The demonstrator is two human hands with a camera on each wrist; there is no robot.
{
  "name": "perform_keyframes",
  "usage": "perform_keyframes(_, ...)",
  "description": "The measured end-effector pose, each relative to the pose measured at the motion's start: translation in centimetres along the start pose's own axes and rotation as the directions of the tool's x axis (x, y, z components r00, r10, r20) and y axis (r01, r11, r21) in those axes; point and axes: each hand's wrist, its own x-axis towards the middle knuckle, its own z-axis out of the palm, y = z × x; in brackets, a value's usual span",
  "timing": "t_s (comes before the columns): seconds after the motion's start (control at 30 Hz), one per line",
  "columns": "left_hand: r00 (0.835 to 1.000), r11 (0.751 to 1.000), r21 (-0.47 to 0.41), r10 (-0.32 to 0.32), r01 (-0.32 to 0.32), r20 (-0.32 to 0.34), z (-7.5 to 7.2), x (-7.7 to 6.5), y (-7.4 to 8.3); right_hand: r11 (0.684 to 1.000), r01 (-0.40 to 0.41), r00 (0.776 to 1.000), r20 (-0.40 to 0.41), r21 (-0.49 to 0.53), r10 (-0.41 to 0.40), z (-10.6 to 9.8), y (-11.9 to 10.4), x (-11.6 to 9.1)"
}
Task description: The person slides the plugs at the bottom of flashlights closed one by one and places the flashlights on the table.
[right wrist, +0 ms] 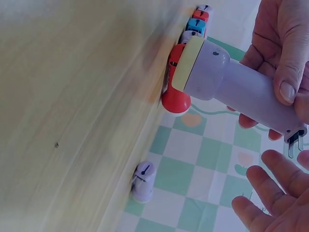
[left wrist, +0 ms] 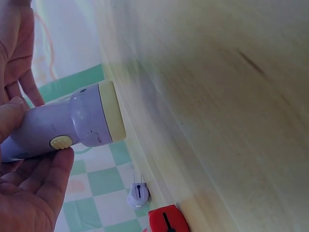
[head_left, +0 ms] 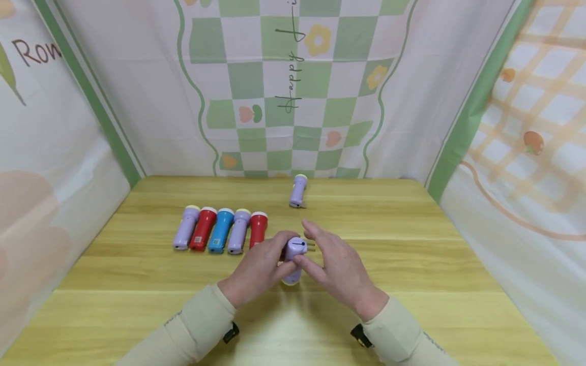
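My left hand point(head_left: 258, 264) grips a purple flashlight point(left wrist: 50, 126) round its body, with the cream head tilted down over the table. The yellow switch point(left wrist: 61, 141) lies beside a left fingertip in the left wrist view. Two metal plug prongs point(right wrist: 294, 142) stick out of the flashlight's tail end, pointing toward the right hand in the head view. My right hand point(head_left: 341, 264) is at that end, its fingers spread and loosely bent around the prongs. Its thumb tip overlaps the tail in the head view.
To the left, several flashlights lie in a row: a purple one point(head_left: 185, 231), a red one point(head_left: 203, 230), a blue one point(head_left: 221, 231), another purple one point(head_left: 239, 233) and another red one point(head_left: 258, 230). A lone purple flashlight point(head_left: 298, 191), prongs out, lies near the wooden table's point(head_left: 389, 218) back edge.
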Motion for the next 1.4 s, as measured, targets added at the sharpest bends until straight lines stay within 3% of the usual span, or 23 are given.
perform_keyframes(0.43, 0.999, 0.999, -0.031, -0.018, 0.019, 0.033, -0.06, -0.08, 0.18, 0.990, 0.140, 0.986, -0.083, -0.021, -0.141, 0.24, 0.42, -0.19)
perform_keyframes(0.8, 0.998, 0.992, -0.109, -0.059, 0.062, 0.023, -0.12, -0.15, 0.51, 0.984, 0.180, 0.977, -0.118, 0.000, -0.179, 0.31, 0.48, -0.16)
perform_keyframes(1.2, 0.998, 0.982, -0.175, -0.064, 0.064, 0.010, -0.08, -0.17, 0.62, 0.969, 0.248, 0.952, -0.182, -0.004, -0.245, 0.48, 0.75, -0.24)
perform_keyframes(1.4, 0.999, 0.983, -0.174, -0.053, 0.052, -0.002, 0.02, -0.16, 0.57, 0.968, 0.252, 0.951, -0.183, 0.001, -0.248, 0.37, 0.72, -0.26)
